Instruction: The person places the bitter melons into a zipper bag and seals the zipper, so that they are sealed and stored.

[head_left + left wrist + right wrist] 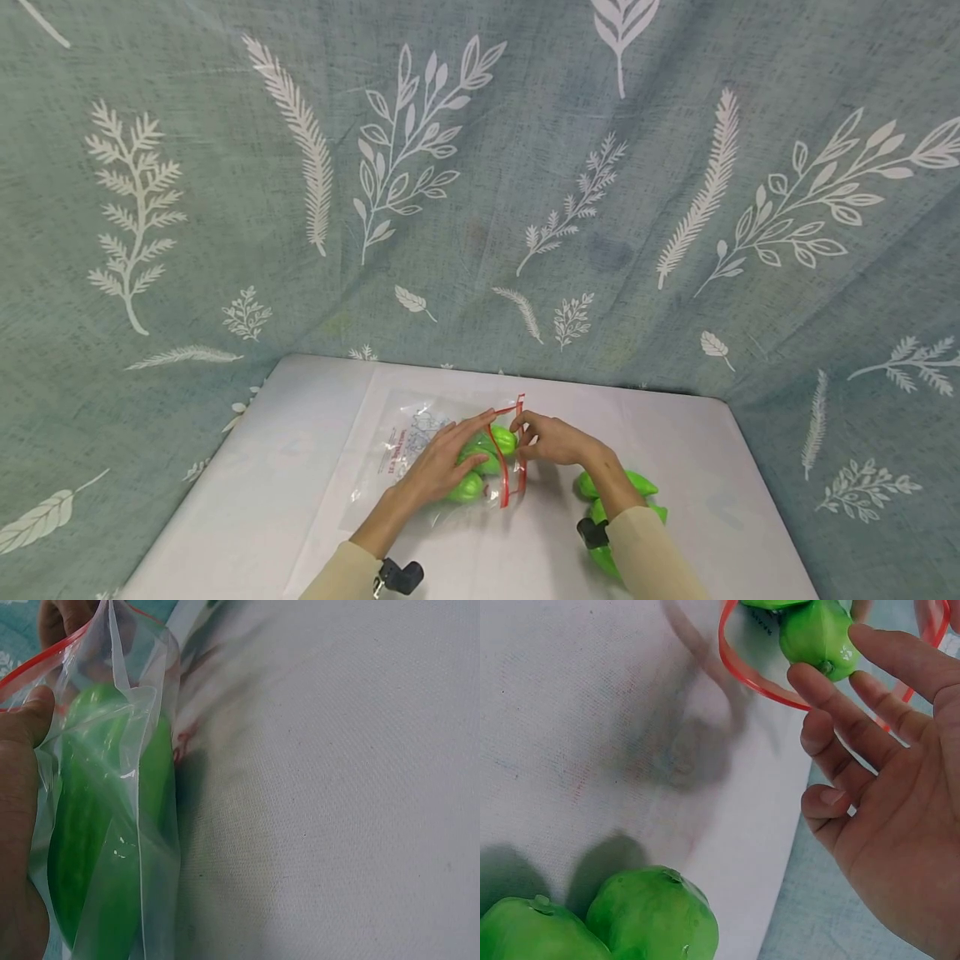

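A clear zip bag (375, 492) with a red-edged mouth lies on the table, its mouth facing right. Inside are several smooth green fruits (468, 487) that look like papayas; one long fruit (86, 825) shows through the plastic in the left wrist view. My left hand (446, 462) rests over the bag with fingers extended, its thumb against the plastic near the mouth. At the red rim is my right hand (555, 439), fingers loosely bent and fingertips at the stem end of a fruit (817, 641) just inside the mouth.
More green fruits (641, 482) lie on the table beneath and beside my right forearm; two of these loose fruits (652, 915) show in the right wrist view. The white-covered table (300, 417) ends at a leaf-patterned curtain (480, 208) at the back and sides.
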Motion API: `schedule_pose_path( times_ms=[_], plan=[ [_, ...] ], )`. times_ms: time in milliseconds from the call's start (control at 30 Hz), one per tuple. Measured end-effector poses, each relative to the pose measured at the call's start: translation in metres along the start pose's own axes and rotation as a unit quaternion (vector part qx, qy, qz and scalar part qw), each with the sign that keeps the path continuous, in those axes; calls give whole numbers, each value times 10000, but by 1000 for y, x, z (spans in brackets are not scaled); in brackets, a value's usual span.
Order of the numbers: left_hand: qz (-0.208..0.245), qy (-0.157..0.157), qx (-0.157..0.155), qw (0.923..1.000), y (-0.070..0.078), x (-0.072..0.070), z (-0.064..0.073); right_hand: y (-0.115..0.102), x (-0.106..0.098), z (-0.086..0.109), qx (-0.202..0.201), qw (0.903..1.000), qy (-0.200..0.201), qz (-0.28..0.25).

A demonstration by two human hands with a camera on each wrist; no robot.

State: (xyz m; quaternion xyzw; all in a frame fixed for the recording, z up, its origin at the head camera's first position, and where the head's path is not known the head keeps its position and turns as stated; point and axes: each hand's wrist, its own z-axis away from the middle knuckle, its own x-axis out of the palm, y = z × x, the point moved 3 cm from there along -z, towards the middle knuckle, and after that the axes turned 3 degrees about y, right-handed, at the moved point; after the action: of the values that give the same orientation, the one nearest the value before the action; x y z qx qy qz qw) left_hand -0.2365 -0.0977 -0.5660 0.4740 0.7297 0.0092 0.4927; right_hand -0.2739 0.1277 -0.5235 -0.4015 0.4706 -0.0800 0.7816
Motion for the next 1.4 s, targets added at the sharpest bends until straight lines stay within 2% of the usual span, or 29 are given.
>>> schedule_pose_path(
  times_ms=[433, 967, 1167, 1400],
  plan=[
    [-79, -69, -24, 9999, 2, -1, -2, 1, -1, -2, -52, 10000, -49, -10],
    [-14, -49, -135, 9999, 3, -1, -2, 2, 3, -1, 110, 9996, -195, 151],
    [-76, 33, 2, 10000, 3, -1, -1, 0, 4, 1, 138, 9993, -177, 298],
    [-77, -3, 17, 10000, 0, 1, 0, -1, 6, 0, 39, 9989, -252, 385]
  ],
)
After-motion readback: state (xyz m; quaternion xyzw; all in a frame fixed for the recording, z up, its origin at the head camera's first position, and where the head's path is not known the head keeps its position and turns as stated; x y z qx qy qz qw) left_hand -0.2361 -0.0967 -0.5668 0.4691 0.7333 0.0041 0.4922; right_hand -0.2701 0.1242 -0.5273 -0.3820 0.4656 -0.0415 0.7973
